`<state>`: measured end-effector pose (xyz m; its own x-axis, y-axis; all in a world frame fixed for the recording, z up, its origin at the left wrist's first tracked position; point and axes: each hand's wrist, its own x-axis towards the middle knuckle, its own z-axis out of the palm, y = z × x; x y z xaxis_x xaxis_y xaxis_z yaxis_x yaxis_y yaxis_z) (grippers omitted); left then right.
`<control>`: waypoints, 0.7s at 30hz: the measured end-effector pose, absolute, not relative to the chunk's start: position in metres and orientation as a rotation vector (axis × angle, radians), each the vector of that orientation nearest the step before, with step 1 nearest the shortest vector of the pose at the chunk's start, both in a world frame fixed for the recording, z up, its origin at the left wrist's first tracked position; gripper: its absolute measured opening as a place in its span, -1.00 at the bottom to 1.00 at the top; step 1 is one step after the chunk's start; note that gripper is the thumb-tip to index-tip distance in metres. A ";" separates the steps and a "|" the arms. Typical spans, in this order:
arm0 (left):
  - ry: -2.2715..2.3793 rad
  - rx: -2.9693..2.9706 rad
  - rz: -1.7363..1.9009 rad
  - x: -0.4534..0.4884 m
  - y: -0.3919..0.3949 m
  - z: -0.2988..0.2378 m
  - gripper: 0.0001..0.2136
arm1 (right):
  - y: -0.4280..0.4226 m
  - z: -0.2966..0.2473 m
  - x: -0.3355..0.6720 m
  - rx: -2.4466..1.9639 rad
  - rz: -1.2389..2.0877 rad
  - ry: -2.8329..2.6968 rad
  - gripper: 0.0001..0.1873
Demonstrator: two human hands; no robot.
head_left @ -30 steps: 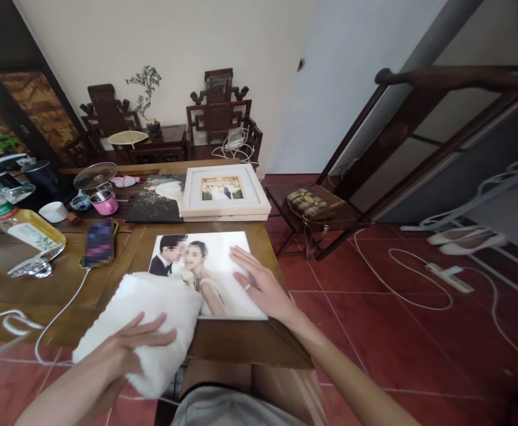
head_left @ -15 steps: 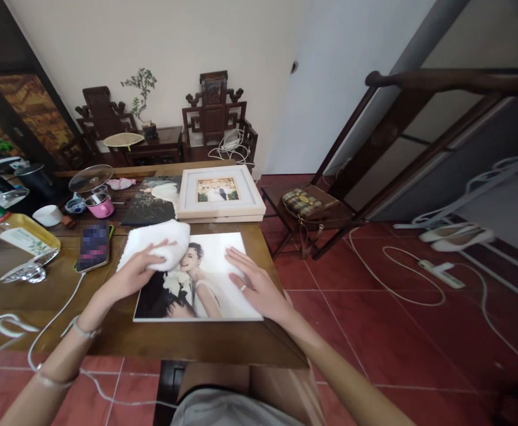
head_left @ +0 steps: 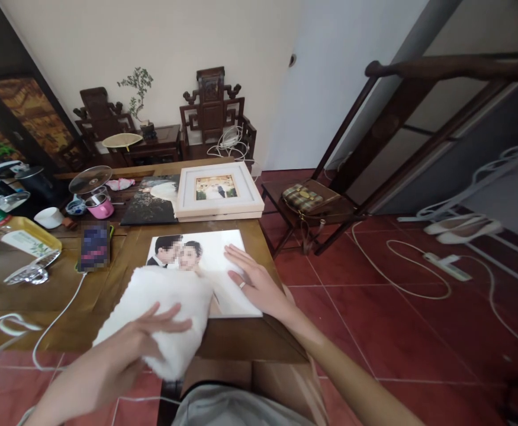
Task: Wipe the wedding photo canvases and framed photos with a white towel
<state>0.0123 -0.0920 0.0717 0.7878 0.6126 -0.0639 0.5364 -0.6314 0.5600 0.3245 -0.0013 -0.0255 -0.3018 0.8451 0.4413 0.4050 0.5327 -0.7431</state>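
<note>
A white fluffy cloth (head_left: 170,302) lies over the lower left part of a photo panel (head_left: 236,305) and hangs past the table's near edge. My left hand (head_left: 152,334) has hold of it from above, fingers over the top and thumb lower down. On the panel, the heads of two people in wedding dress show above the cloth; much of the rest of the picture is covered. My right hand (head_left: 259,284), with a ring on one finger, rests flat on the panel's right side, fingers stretched out.
Behind the panel are a white framed picture (head_left: 218,204) on the wooden table and a dark photo panel (head_left: 150,201). To the left are a phone (head_left: 94,247) on a cable, an oil bottle (head_left: 30,236), a silver clip (head_left: 34,271) and a pink cup (head_left: 101,207). A chair with a checked bag (head_left: 305,197) stands right.
My left hand has drawn the cloth down toward me from the panel's upper left to its near edge, uncovering the two heads. My right hand stays in place.
</note>
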 end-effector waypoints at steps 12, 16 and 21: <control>0.903 2.579 0.348 0.042 -0.010 0.052 -0.62 | -0.002 -0.024 0.325 -1.023 0.662 -1.895 -0.55; 1.031 2.670 0.276 0.050 0.031 0.048 -0.62 | -0.002 -0.024 0.325 -1.011 0.673 -1.886 -0.55; 1.095 2.722 0.201 0.048 0.047 0.050 -0.69 | -0.003 -0.023 0.326 -1.012 0.672 -1.902 -0.55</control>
